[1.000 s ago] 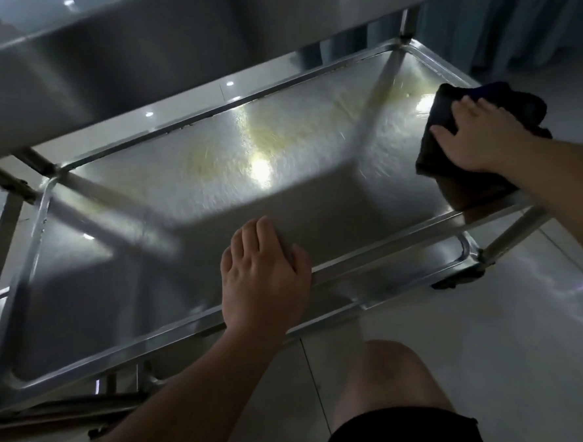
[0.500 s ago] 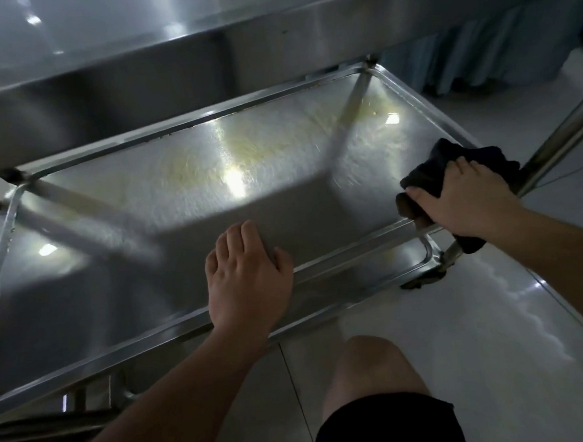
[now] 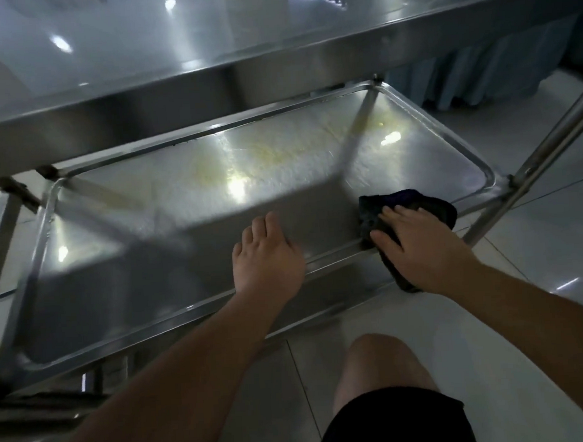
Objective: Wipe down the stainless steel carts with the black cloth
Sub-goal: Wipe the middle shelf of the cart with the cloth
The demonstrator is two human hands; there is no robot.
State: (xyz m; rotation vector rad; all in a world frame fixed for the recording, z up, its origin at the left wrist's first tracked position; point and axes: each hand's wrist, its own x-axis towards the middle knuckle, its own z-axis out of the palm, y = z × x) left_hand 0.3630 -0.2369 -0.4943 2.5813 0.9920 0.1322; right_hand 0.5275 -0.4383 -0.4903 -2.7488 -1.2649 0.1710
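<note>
The stainless steel cart's lower shelf point(image 3: 187, 206) fills the middle of the view, with yellowish smears near its far side. The black cloth point(image 3: 415, 203) lies over the shelf's near rim at the right. My right hand point(image 3: 417, 244) lies flat on the cloth with fingers spread, pressing it against the rim. My left hand point(image 3: 268, 256) rests palm down on the near rim, fingers straight and pointing into the shelf.
The cart's upper shelf point(image 3: 170, 40) overhangs the far half of the view. An upright cart leg point(image 3: 548, 147) rises at the right corner. Blue drapery point(image 3: 479, 69) hangs behind. My bare knee point(image 3: 381, 369) is over the tiled floor point(image 3: 541, 256) below the shelf.
My right hand slid the cloth from the shelf's far right side toward me and leftward along the near rim. My left hand stayed on the near rim.
</note>
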